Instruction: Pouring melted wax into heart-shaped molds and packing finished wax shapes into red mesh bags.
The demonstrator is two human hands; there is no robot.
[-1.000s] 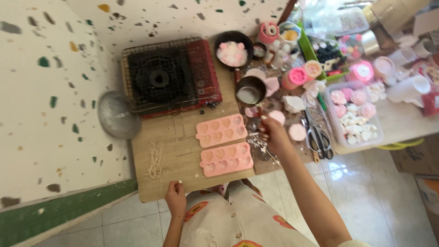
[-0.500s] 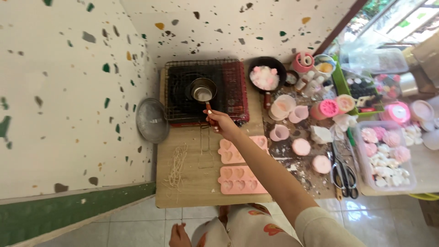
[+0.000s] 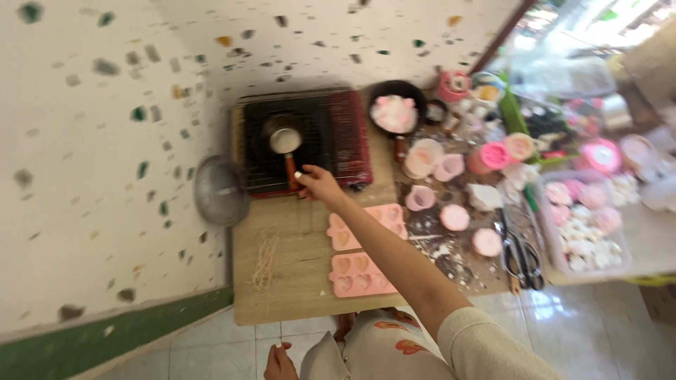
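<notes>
Speckled terrazzo wall behind, a low wooden table (image 3: 296, 295) pushed up against it — that is where the work goes on. From where I stand, the right hand (image 3: 318, 184) is stretched out over the table, its fingers closed round the end of the orange handle of a small pot (image 3: 283, 139), which sits on the wire grate of a red and black stove (image 3: 303, 141) at the far left of the table. The pot holds something pale; whether it is liquid or solid I cannot tell through the blur. The left hand (image 3: 279, 362) hangs low by the person's lap, fingers loosely curled, holding nothing. Just beneath the outstretched forearm lie two pink moulds (image 3: 359, 274) with heart-shaped cups, and right of the stove a black pan (image 3: 396, 112) carries pink and white lumps. Further right stand pink cups (image 3: 436, 165), scissors (image 3: 520, 253) and a clear tub (image 3: 584, 225) of small pink pieces — a crowded end. A round strainer (image 3: 220, 190) leans off the table's left edge. It looks like the pot is being minded on the stove; lifting it would call for a firm, level grip.
</notes>
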